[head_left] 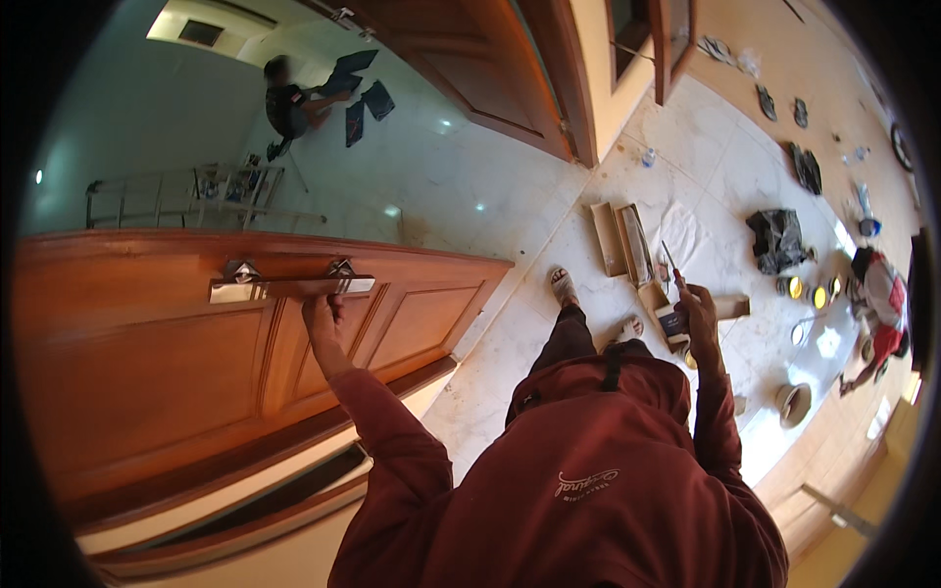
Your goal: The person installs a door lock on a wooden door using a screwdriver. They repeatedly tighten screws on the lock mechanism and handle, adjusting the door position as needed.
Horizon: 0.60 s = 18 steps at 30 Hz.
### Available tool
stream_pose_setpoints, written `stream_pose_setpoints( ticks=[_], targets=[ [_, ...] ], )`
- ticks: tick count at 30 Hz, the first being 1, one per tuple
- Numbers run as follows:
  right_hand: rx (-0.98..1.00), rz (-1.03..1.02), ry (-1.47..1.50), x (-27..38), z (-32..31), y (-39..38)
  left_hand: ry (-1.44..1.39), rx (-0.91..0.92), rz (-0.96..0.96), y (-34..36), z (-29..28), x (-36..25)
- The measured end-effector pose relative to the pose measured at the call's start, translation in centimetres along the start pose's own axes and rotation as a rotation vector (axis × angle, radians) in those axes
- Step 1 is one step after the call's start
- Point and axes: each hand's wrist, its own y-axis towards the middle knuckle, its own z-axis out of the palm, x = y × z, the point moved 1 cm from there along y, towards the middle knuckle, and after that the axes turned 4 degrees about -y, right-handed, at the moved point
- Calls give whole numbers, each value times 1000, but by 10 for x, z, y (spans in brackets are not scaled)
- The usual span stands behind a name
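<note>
Across the brown panelled wooden door (176, 363) on my left runs a long pull handle (240, 291) with shiny metal ends and a brown middle. My left hand (325, 325) is closed at the middle of this handle, its fingers curled and partly hidden. A screwdriver (669, 257) with a thin dark shaft points up and away from my right hand (698, 312). That hand is wrapped round its reddish grip, held out to the right over the floor and well apart from the door.
Opened cardboard boxes (613, 240) and a white cloth (681, 233) lie on the tiles by my feet. Further right are a black bag (776, 241), several paint cans (818, 296) and a bending co-worker (887, 299). Another person (286, 106) sits beyond the door, near a metal ladder (157, 201).
</note>
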Motion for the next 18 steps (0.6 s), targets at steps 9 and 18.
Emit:
stream_pose_setpoints(
  ticks=[9, 18],
  targets=[
    [121, 318, 418, 19, 11, 30, 134, -130, -91, 8, -4, 4],
    [20, 25, -428, -164, 4, 123, 570, -488, 157, -72, 31, -26]
  ],
)
